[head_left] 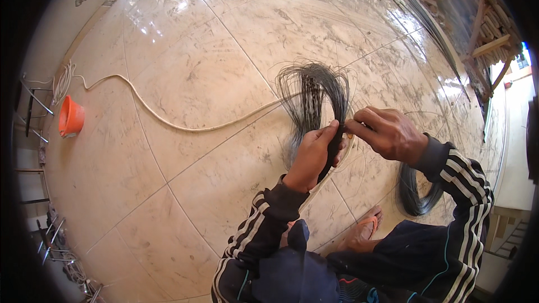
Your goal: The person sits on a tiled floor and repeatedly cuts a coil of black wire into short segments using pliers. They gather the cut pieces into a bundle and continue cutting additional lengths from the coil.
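A bundle of long, thin black strands [331, 87] rises from my left hand [310, 156] and arches over, its loose ends fanning out and drooping to the left. My left fingers are wrapped round its gathered part, with the thumb pressed on top. Right beside that thumb, my right hand [390, 134] has its fingertips pinched together against the side of the bundle. Whatever lies between those fingertips is too small to make out. Below my right wrist, a second bundle of black strands [416, 196] rests in a curve on the floor, partly hidden by my sleeve.
A pale cable [196, 129] snakes over the smudged tiled floor [185, 185] and passes behind the held bundle. An orange bucket [71, 116] stands at the left, near metal-legged furniture. Stacked wood [494, 45] fills the upper right. My sandalled foot [365, 230] is below my hands.
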The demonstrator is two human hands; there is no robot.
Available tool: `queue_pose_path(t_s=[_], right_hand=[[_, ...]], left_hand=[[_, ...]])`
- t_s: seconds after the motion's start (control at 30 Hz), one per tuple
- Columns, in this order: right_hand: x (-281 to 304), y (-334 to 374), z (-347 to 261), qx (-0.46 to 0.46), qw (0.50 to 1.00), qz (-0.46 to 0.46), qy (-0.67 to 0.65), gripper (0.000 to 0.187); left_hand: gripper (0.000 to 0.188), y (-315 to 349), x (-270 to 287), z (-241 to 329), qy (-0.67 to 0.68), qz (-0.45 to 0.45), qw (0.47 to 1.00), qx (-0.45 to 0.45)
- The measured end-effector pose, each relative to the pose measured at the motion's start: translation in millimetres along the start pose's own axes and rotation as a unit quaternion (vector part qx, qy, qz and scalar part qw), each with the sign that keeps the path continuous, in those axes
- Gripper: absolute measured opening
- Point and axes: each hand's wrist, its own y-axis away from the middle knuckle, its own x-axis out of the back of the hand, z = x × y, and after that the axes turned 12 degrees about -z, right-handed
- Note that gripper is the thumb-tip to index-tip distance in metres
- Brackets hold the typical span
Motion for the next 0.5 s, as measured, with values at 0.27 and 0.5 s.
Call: queue_pose_path(t_s=[0.27, 0.5], right_hand=[[-23.1, 6.1, -8.8, -0.193, 0.941, 0.109, -0.257, 0.011], [-9.4, 1.3, 7.6, -0.397, 0.560, -0.094, -0.721, 0.020]], left_hand=[[0.033, -8.5, -12.5, -11.7, -0.047, 0.027, 0.999, -0.009], [0.039, -7.9, -15.7, -27.8, -0.287, 0.110, 0.950, -0.055]])
